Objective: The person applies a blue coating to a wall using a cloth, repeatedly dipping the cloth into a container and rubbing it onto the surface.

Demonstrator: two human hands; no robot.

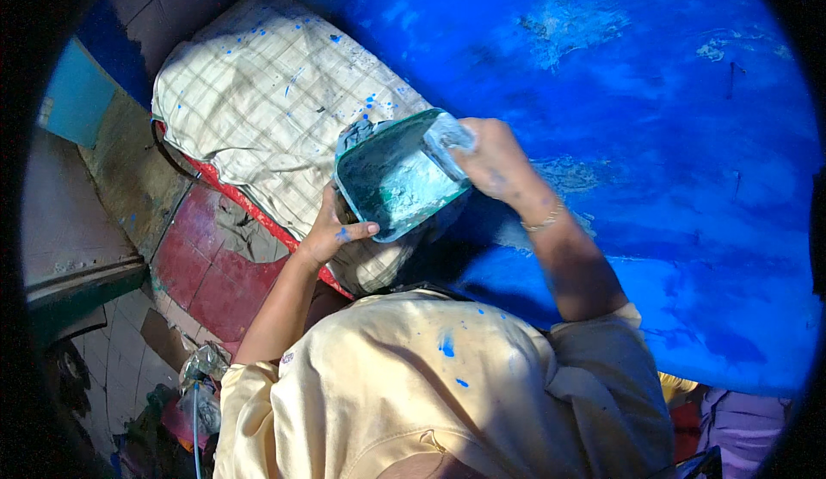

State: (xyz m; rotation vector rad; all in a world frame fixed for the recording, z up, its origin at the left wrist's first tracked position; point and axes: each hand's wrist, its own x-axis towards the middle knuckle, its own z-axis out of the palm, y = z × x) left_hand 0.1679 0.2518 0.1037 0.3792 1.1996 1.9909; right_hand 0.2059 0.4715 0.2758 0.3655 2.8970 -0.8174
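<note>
A blue-spotted checked cloth [267, 92] is lying at the left. Over its right end, the left hand [329, 234] is gripping a green tub [428, 217]. The tub's open top is facing the person, its longer side slanting up to the right. Pale blue paste [400, 173] is coating the inside. The right hand [490, 156] is holding a blurry, pasty tool [446, 137] at the tub's right edge, near a big blue surface [671, 178].

1. Bright, hard light here, brilliant on the checked cloth [258, 92]!
2. Dark shadow beside the cloth's near right corner, onto the blue surface [671, 178].
3. Right hand [492, 162] slightly blurred.
4. Fisheye bend, black rim.
</note>
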